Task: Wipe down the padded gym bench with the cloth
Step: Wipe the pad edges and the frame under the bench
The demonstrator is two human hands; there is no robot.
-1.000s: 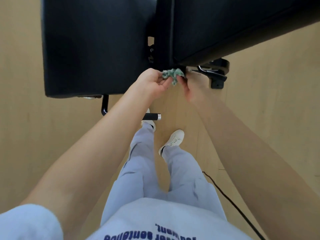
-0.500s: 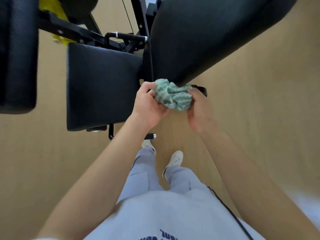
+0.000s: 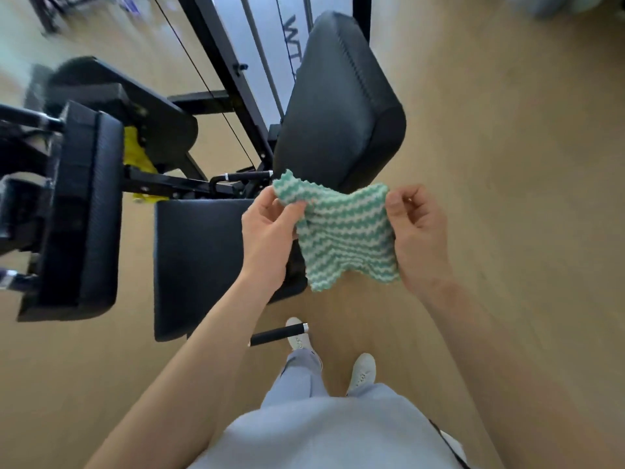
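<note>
Fingers (image 3: 293,211) of my left hand (image 3: 267,238) and right hand (image 3: 419,238) pinch the cloth (image 3: 343,238) by its top corners, spread flat between them; the seat pad (image 3: 199,265) lies below-left of the left fingers, nearer that hand, running toward me.

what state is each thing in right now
cloth, spread open between both hands
left hand, pinches one upper corner of the cloth
right hand, grips the cloth's opposite side
seat pad, lies flat
back pad, tilted up
</note>
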